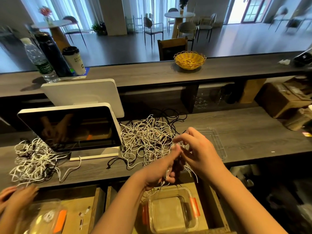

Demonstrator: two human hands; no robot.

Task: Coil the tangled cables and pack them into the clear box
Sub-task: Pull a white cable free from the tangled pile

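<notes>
Holding a small bundle of thin white cable (179,159) above the counter's near edge, my left hand (162,171) has its fingers curled around it, while my right hand (197,149) pinches its strands from above. I count two tangled piles: one (148,139) beside the monitor (70,127), one (33,161) far left. One clear box (170,211) with orange latches sits open below my hands, its lid (214,141) on the counter (253,132), which lies bare rightward.
</notes>
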